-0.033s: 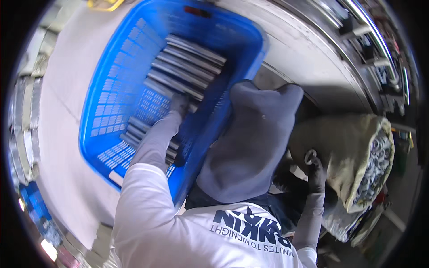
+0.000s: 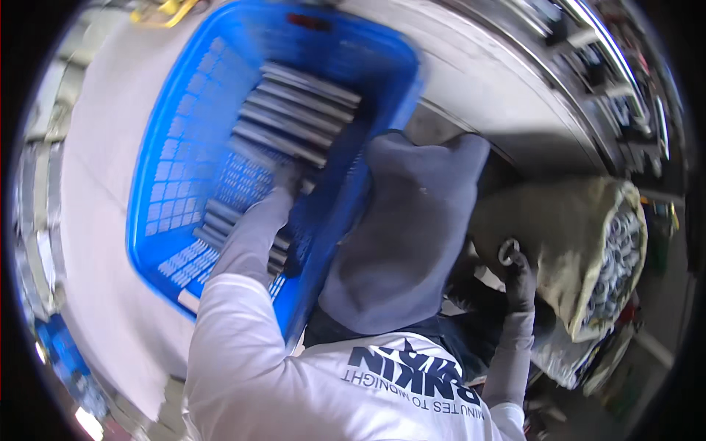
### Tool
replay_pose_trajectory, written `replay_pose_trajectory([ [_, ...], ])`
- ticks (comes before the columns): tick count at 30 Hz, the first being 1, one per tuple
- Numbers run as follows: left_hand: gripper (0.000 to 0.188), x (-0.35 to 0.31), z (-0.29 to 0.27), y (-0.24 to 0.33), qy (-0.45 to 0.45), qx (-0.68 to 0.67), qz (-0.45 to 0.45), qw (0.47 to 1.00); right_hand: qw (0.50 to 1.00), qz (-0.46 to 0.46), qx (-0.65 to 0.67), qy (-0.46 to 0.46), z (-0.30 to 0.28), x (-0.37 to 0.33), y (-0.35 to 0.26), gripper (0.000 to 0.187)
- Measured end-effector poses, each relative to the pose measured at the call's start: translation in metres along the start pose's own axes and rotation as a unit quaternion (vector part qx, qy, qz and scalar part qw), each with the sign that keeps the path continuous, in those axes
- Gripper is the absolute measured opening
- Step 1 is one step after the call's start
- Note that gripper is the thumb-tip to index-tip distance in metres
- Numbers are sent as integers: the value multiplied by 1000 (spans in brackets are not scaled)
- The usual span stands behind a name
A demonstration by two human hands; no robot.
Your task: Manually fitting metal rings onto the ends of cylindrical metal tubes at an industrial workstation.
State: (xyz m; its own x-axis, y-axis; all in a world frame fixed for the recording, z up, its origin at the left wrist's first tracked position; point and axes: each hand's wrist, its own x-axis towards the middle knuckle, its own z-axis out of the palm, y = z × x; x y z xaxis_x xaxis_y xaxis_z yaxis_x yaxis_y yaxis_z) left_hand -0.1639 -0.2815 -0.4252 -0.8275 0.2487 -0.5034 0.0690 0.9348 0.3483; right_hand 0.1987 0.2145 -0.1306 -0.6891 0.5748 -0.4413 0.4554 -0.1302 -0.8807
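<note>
Inside the blue plastic basket (image 2: pixel 143 158), my left hand (image 2: pixel 289 176) is closed round a metal tube (image 2: pixel 251 151), blurred by motion. More silvery metal tubes (image 2: pixel 298 103) lie side by side in the far part of the basket. Another group of tubes (image 2: pixel 217 217) rests nearer, partly hidden under my left forearm. On the other side, my right hand (image 2: pixel 521 285), in a dark glove, pinches a metal ring (image 2: pixel 507 251) between its fingertips. That ring is held up beside a sack (image 2: pixel 562 253), whose open mouth shows many similar metal rings (image 2: pixel 616 257).
A grey cloth-like cover (image 2: pixel 419 228) lies over my lap, between basket and sack. Metal racking with bars (image 2: pixel 618 66) stands at the far right. A yellow object (image 2: pixel 165 12) sits beyond the basket on the pale floor (image 2: pixel 95 184). Stacked goods (image 2: pixel 40 198) line the left edge.
The view has shifted slightly, so the basket and cover appear a little further left. Both hands keep their holds, on the tube and on the ring.
</note>
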Motion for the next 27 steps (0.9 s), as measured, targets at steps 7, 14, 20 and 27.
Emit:
replay_pose_trajectory([
  [7,52,-54,52,-56,-45,383,264,884,991,-123,-59,1,40,4,-53,64],
  [14,50,-64,91,-128,-46,276,290,915,868,30,485,-105,36,-5,-73,43],
  [20,55,-60,46,-132,-28,206,81,975,872,-22,447,-196,14,-10,-51,64],
  [27,60,-106,-38,-135,-128,323,146,926,813,39,541,-212,33,-24,-78,60],
])
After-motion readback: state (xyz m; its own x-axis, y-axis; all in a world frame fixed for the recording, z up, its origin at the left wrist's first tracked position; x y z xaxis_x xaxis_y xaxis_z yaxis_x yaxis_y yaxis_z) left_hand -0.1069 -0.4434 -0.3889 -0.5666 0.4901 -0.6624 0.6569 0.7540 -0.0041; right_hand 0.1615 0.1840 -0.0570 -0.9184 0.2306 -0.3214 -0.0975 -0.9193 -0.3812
